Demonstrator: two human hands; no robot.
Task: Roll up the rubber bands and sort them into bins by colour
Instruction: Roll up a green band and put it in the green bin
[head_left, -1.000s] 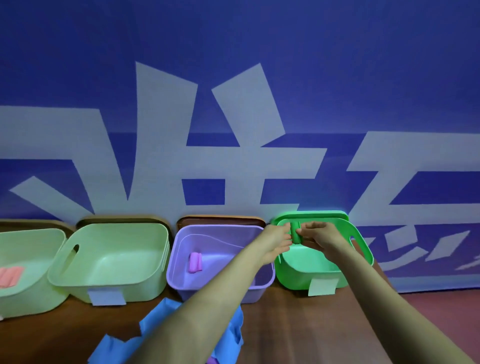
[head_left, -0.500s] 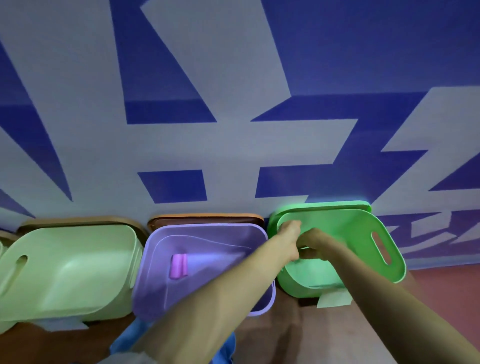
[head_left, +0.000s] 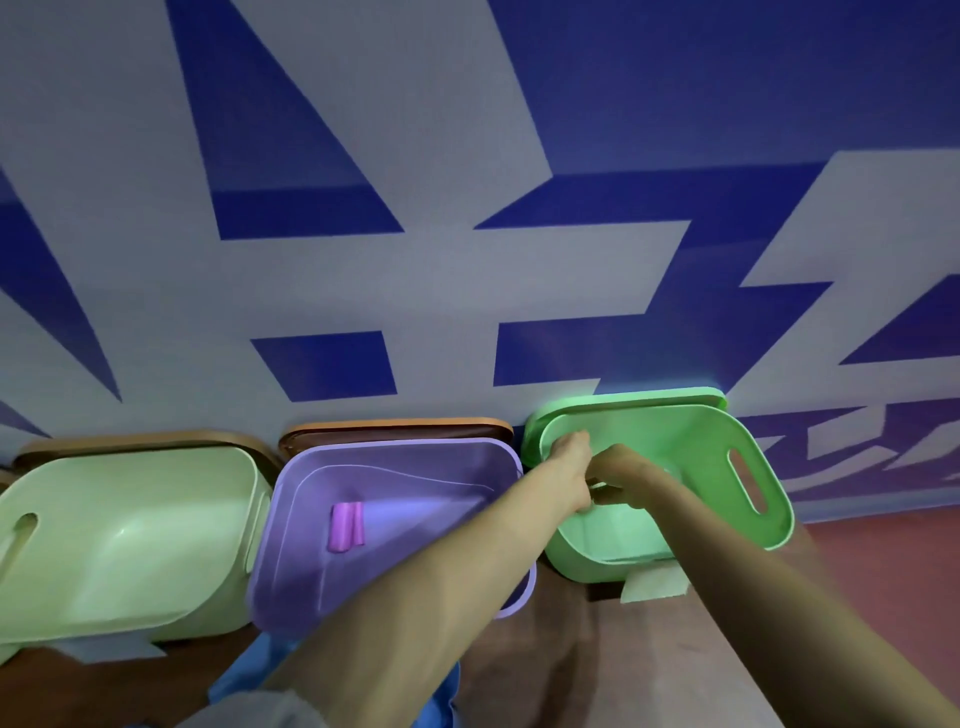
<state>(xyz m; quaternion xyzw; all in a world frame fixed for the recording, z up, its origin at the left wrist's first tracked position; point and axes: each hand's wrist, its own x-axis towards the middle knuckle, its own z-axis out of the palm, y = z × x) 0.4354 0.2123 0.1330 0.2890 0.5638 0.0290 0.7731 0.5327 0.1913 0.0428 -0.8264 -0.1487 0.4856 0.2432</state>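
1. Two hands meet over the green bin (head_left: 701, 441), at the bench's (head_left: 571, 675) far right: left hand (head_left: 569, 457), right hand (head_left: 621, 470).
2. Fingers of both curl toward each other; whether they grasp a band cannot be told.
3. Purple band (head_left: 345, 527), rolled, lies in the purple bin (head_left: 415, 457), just left of the green bin.
4. Pale bin (head_left: 130, 519), leftmost.

hidden between the hands

left hand (head_left: 569, 470) and right hand (head_left: 623, 475) meet over the green bin (head_left: 727, 441); what lies between their fingers cannot be made out. the left forearm (head_left: 415, 597) covers the near corner of the purple bin (head_left: 395, 452) and part of a blue thing (head_left: 244, 675) cut by the bottom edge. the pale green bin (head_left: 130, 519) runs off left.
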